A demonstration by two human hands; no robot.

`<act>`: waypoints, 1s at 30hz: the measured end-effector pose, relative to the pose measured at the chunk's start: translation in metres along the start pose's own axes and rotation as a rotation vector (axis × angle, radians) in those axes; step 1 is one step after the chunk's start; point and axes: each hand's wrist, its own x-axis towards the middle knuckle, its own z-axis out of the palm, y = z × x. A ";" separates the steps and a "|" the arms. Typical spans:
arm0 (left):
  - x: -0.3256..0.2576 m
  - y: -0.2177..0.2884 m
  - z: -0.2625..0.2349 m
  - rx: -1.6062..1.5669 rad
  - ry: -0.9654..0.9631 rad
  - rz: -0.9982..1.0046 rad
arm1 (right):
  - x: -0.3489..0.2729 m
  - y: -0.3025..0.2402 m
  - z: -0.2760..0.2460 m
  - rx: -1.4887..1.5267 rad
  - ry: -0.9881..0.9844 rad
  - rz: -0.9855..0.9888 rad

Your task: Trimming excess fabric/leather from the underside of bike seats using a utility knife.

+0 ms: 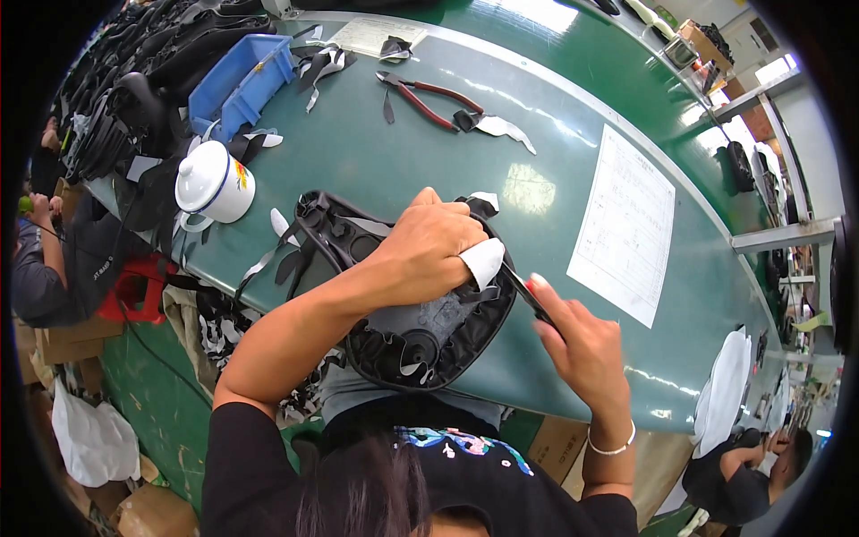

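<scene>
In front of me, at the table's near edge, lies a black leather-like cover part (420,345), a rounded moulded piece with gathered edges and a grey inside. Over its far right side my left hand (434,246) is closed, gripping a strip of material (483,261) with a white backing. My right hand (582,340) wraps round a slim, dark knife-like tool (535,302) whose tip reaches the part's right rim beside the strip. A bit of red shows near the right thumb. The left forearm crosses above the part and hides some of it.
Red-handled cutting pliers (425,106) and black-and-white scraps (506,128) lie farther back on the green table (546,358). A lidded white enamel mug (219,183) and blue bin (242,85) stand left, near piled black parts (134,98). A printed sheet (626,224) lies right. Other people sit at both sides.
</scene>
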 end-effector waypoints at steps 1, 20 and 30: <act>0.001 -0.002 0.001 -0.016 0.045 0.037 | 0.008 -0.002 0.009 -0.047 0.064 -0.006; -0.011 0.009 -0.025 -1.034 0.360 -0.053 | -0.005 -0.049 0.014 -0.271 0.046 0.274; 0.009 -0.046 -0.023 -0.505 0.835 -0.284 | -0.017 -0.063 0.005 -0.362 -0.133 0.223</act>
